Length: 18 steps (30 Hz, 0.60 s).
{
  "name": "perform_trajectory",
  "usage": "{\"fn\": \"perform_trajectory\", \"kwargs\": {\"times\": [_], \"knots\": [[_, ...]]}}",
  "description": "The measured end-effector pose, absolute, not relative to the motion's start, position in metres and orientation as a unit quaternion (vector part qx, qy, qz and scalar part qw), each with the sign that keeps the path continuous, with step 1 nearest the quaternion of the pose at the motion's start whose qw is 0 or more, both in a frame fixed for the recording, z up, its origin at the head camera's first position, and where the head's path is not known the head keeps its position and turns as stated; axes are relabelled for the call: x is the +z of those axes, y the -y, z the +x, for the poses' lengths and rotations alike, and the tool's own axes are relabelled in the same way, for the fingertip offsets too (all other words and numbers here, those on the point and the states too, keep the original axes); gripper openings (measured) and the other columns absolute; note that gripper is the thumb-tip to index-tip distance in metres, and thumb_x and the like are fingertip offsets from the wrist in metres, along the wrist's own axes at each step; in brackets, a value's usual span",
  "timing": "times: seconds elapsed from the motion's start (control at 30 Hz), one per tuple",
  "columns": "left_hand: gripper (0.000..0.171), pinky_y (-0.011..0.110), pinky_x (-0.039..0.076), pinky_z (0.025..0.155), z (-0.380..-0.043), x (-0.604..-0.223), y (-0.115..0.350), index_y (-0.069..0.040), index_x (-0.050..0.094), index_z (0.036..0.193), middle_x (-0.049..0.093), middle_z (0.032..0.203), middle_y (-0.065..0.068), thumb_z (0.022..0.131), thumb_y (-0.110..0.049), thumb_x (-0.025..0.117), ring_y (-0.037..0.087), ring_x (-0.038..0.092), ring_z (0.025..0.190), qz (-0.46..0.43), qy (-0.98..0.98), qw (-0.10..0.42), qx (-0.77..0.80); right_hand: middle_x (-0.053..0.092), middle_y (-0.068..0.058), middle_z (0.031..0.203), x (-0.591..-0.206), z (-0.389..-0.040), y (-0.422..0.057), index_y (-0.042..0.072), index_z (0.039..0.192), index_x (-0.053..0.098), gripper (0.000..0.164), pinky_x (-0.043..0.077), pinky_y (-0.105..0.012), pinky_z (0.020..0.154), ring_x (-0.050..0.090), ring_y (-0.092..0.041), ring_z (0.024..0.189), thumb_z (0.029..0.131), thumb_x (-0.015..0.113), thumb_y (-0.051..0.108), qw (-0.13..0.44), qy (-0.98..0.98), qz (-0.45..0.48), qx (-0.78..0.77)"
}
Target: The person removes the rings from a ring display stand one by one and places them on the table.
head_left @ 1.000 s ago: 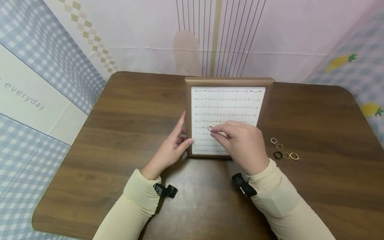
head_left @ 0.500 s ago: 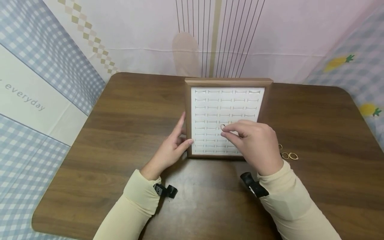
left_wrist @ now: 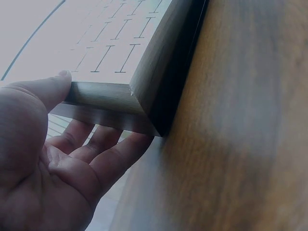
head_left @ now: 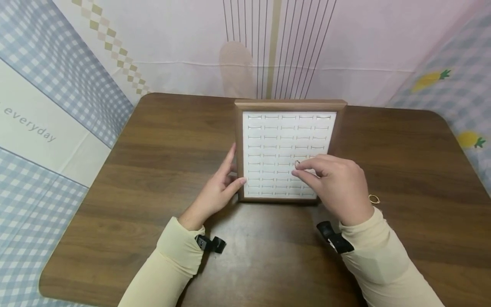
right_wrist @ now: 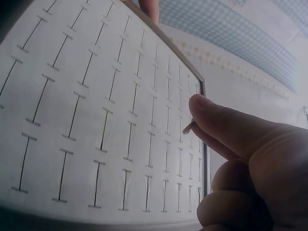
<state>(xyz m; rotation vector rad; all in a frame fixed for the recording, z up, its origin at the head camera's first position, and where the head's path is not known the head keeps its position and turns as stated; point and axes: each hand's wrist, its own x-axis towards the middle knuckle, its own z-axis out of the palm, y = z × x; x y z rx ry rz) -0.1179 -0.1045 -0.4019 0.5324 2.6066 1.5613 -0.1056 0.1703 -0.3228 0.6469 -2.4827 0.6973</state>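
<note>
A wood-framed ring display board (head_left: 268, 136) with a white slotted face stands on the table, leaning back. My left hand (head_left: 212, 194) grips its left edge. In the left wrist view, the thumb lies on the frame's front and the fingers (left_wrist: 113, 149) reach round its side and back. My right hand (head_left: 337, 183) pinches a small ring (head_left: 297, 164) between thumb and forefinger, in front of the slots at the board's right half. The ring (right_wrist: 188, 127) shows edge-on in the right wrist view, and whether it touches the board I cannot tell.
Right of the board, a gold ring (head_left: 374, 199) lies on the brown wooden table (head_left: 172, 140), partly hidden by my right wrist. A patterned cloth (head_left: 184, 38) hangs behind the table's far edge. Checked cloth (head_left: 42, 187) hangs along the left side.
My right hand has moved right across the board with the pinched ring. It now covers most of the loose rings seen earlier on the table. My left hand keeps its grip.
</note>
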Motion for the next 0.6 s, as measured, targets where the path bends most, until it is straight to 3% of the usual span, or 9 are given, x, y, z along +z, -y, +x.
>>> {"fn": "perform_trajectory", "kwargs": {"times": [0.27,0.6], "knots": [[0.088,0.04,0.059,0.081,-0.12,-0.406,0.105,-0.028,0.003,0.163,0.063,0.118,0.02,0.1,-0.015,0.063,0.03,0.071,0.094,0.179,-0.843,0.021,0.507,0.075,0.002,0.079,-0.321,-0.106,-0.185,0.015,0.085,0.082,0.008,0.045,-0.034,0.053,0.059,-0.011,0.06,0.079,0.087,0.018,0.233,0.916,0.213,0.246],[0.086,0.039,0.059,0.081,-0.12,-0.406,0.106,-0.026,0.003,0.163,0.063,0.121,0.022,0.101,-0.015,0.061,0.03,0.071,0.096,0.186,-0.842,0.019,0.506,0.075,0.003,0.081,-0.321,-0.109,-0.208,0.016,0.087,0.082,0.007,0.049,-0.039,0.056,0.067,-0.016,0.065,0.081,0.085,0.017,0.221,0.93,0.185,0.228]]}}
